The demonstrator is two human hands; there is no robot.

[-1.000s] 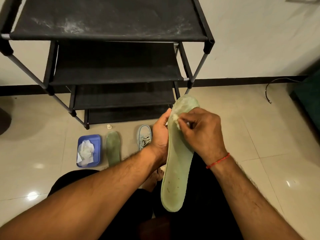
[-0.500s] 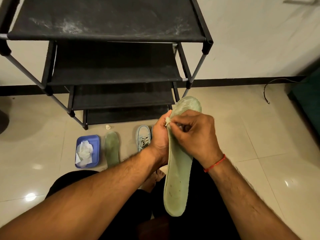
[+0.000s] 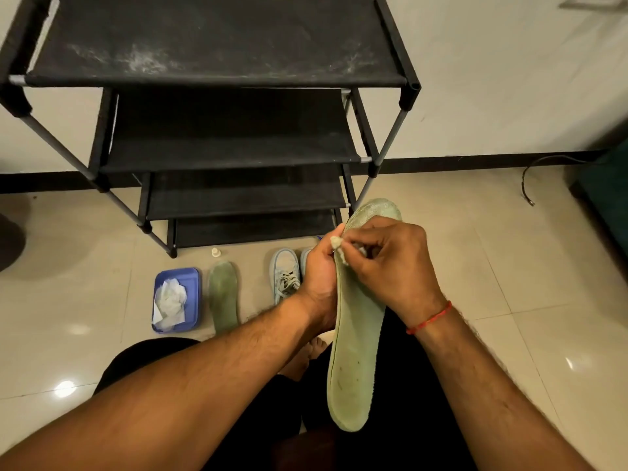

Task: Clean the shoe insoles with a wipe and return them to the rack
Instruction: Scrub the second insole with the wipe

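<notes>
The left hand (image 3: 317, 278) holds a pale green insole (image 3: 356, 355) upright by its left edge, its grip clamped on the upper part with the thumb at the front near the toe end. The insole's toe points far, toward the rack, and its heel hangs near, over the person's dark-clothed lap. The right hand (image 3: 396, 266), with a red thread bracelet (image 3: 430, 319) on its wrist, has its grip pinched together on a small crumpled wipe (image 3: 337, 244), pressed against the insole's left edge just below the toe, beside the left thumb. A black fabric shoe rack (image 3: 217, 39) with four tiers stands at the far side against the wall, its top shelf streaked with pale dust. On the tiled floor (image 3: 509, 266) in front of the rack, left of the hands, a second green insole (image 3: 222, 295) lies flat, and just left of it is a blue tray (image 3: 194, 294) holding crumpled white wipes (image 3: 170, 300). A light blue sneaker (image 3: 284, 275) stands between the floor insole and the left hand, with the toe of another sneaker (image 3: 304, 257) just beside it, mostly hidden by the hand. A small white cap-like object (image 3: 215, 252) sits near the rack's foot. A dark cable (image 3: 525, 178) curls on the floor at far right.
</notes>
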